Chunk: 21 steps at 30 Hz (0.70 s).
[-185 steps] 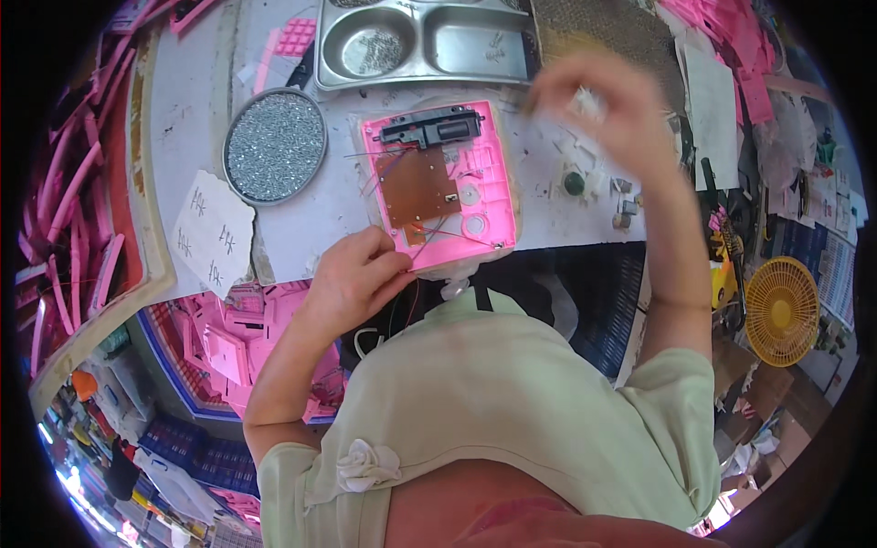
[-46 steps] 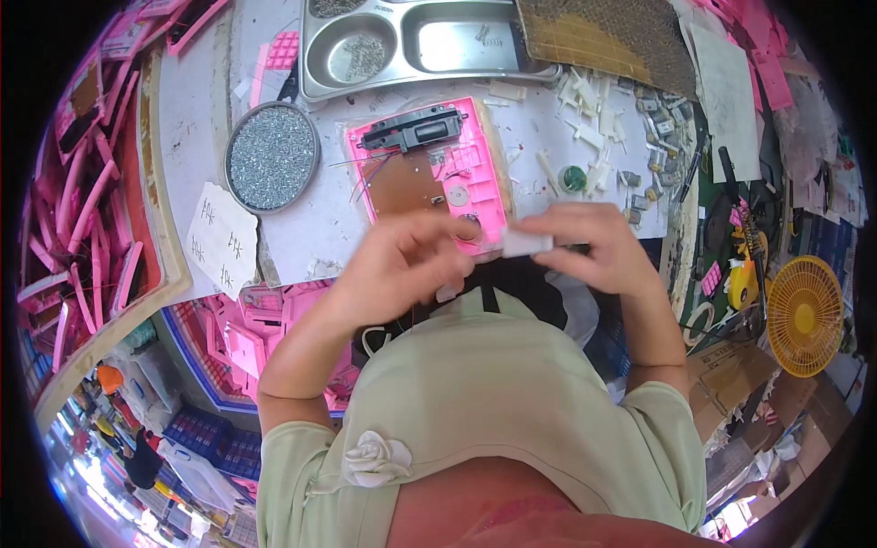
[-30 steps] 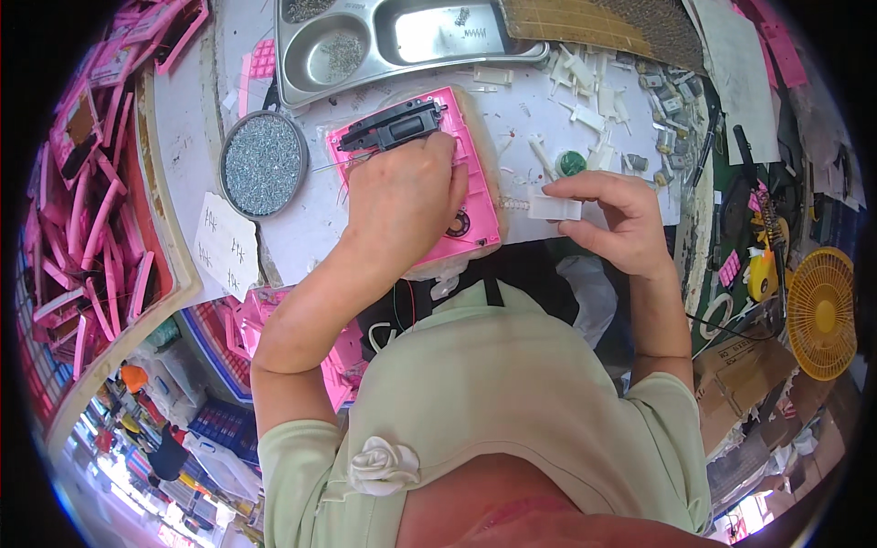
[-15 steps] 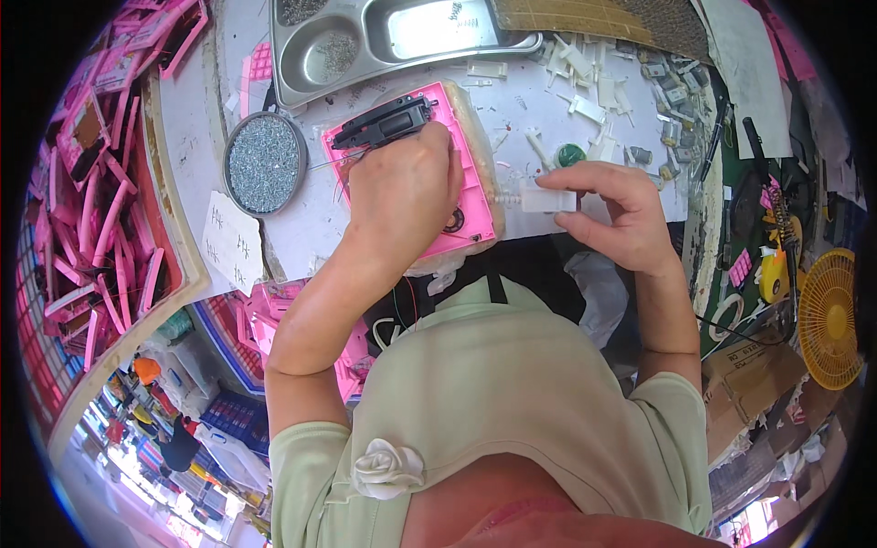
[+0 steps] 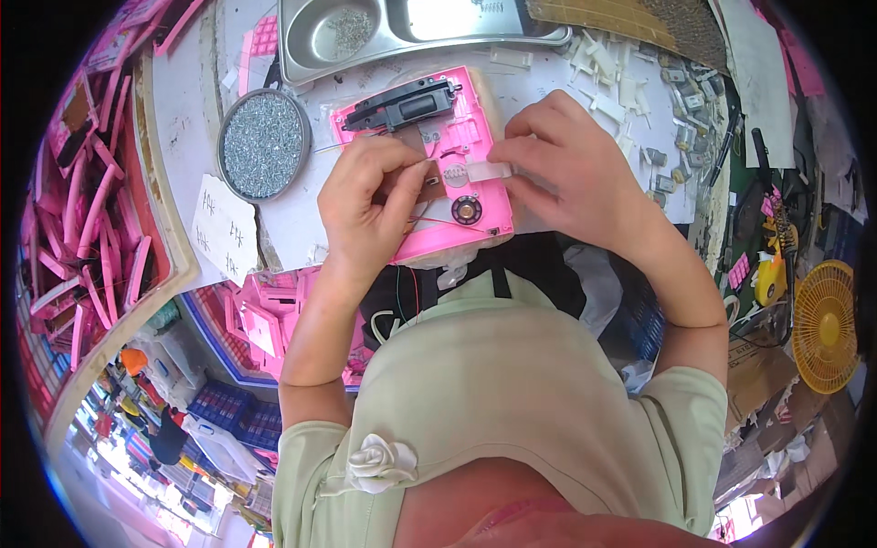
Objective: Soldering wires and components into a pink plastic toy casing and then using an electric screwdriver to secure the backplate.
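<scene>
A pink plastic casing (image 5: 480,137) lies on a wrapped pad in front of me. A long black mechanism (image 5: 402,106) sits in its upper part, and a small round black speaker (image 5: 467,211) near its lower right. My right hand (image 5: 571,173) pinches a translucent white plastic piece (image 5: 488,171) over the casing, a spring at its left end. Just left of that spring, my left hand (image 5: 370,196) has thumb and forefinger closed together; what they hold, if anything, is too small to tell. Thin wires run across the casing beneath my fingers.
A round dish of small screws (image 5: 262,146) stands left of the casing, above a handwritten card (image 5: 225,233). Behind lies a metal compartment tray (image 5: 301,68). White plastic parts (image 5: 630,91) and small motors (image 5: 681,132) are scattered right. Pink parts (image 5: 96,219) heap at far left.
My right hand has carried the white piece with its spring leftward over the casing. My left hand has drawn back from the black mechanism toward the casing's middle, uncovering it.
</scene>
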Tool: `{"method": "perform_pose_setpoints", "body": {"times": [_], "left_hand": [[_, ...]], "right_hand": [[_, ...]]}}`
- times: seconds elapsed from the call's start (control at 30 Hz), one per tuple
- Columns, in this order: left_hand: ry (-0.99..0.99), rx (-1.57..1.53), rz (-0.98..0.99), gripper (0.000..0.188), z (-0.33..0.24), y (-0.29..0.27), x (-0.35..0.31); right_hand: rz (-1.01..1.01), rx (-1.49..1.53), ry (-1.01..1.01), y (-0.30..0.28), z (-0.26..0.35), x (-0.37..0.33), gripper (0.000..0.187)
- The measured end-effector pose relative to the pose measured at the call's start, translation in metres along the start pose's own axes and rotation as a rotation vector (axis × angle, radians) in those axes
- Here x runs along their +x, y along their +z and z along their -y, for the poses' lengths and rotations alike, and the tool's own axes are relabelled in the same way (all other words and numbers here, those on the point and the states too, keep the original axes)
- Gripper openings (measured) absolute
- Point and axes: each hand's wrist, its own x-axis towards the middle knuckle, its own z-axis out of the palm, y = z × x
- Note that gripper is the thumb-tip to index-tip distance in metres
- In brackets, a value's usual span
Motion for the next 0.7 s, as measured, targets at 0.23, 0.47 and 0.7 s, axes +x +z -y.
{"method": "perform_pose_setpoints", "body": {"times": [0.23, 0.47, 0.7], "left_hand": [[-0.002, -0.076, -0.009, 0.013, 0.005, 0.003, -0.002], [-0.009, -0.119, -0.027, 0.013, 0.006, 0.005, -0.002], [-0.066, -0.137, -0.017, 0.013, 0.005, 0.005, -0.004]], "right_hand": [[0.130, -0.103, -0.195, -0.004, 0.008, 0.020, 0.032], [-0.001, 0.113, -0.170, 0.008, -0.011, 0.013, 0.035], [-0.020, 0.201, -0.068, 0.022, -0.023, 0.001, 0.035]]}}
